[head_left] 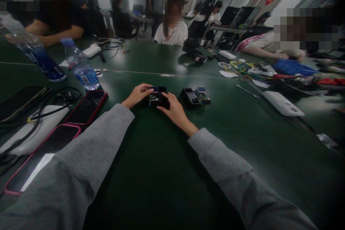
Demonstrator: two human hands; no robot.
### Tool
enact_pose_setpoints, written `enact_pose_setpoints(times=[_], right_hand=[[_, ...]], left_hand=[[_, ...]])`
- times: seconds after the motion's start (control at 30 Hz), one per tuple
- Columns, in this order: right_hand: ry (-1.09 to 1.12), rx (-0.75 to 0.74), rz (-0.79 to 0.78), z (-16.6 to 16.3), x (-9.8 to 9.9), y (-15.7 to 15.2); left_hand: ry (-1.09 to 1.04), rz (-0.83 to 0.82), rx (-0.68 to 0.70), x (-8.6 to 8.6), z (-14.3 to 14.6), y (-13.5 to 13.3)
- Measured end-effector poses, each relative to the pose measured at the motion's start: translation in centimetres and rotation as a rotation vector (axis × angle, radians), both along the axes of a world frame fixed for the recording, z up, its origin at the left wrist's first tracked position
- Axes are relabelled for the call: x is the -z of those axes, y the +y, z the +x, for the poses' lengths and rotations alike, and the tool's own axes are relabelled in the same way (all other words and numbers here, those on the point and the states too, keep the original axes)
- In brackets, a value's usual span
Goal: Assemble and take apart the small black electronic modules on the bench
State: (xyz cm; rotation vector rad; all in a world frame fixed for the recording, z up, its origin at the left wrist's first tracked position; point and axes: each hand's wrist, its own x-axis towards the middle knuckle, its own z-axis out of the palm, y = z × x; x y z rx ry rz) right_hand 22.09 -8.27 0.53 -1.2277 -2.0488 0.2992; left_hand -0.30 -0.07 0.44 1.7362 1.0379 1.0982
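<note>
In the head view, my left hand [138, 95] grips the left side of a small circuit board [154, 99] with a little dark screen on top. My right hand [174, 108] has its thumb and fingers round a small black case [163, 90], which sits right against the board. Whether the two parts are joined I cannot tell. A bit to the right, a second black case [191, 97] lies on the green table [161, 158]. Touching or very near its right side is another circuit board [202, 95] with a small screen.
On the left stand two bottles, one a clear water bottle [82, 68], near a red-edged phone [87, 107], a pink-edged phone [54, 147] and a white power strip [35, 127]. Rightward lie a wrench [247, 91], a white box [283, 103] and tangled wires [242, 66]. People sit across the table.
</note>
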Motion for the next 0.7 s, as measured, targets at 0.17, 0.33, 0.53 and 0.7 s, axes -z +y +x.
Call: enact_pose_setpoints(times=[0.17, 0.33, 0.53, 0.7], right_hand=[[-0.007, 0.0, 0.015, -0.07, -0.27, -0.22], [-0.011, 0.0, 0.004, -0.06, -0.38, -0.33], [-0.017, 0.001, 0.007, 0.01, 0.02, -0.15], [-0.038, 0.01, 0.044, -0.24, -0.41, -0.29]], left_hand=[[0.005, 0.016, -0.015, 0.02, 0.02, 0.0], [0.003, 0.001, -0.009, -0.18, 0.02, -0.17], [-0.013, -0.006, 0.004, -0.22, -0.01, -0.21], [-0.043, -0.008, 0.022, 0.13, -0.04, 0.05]])
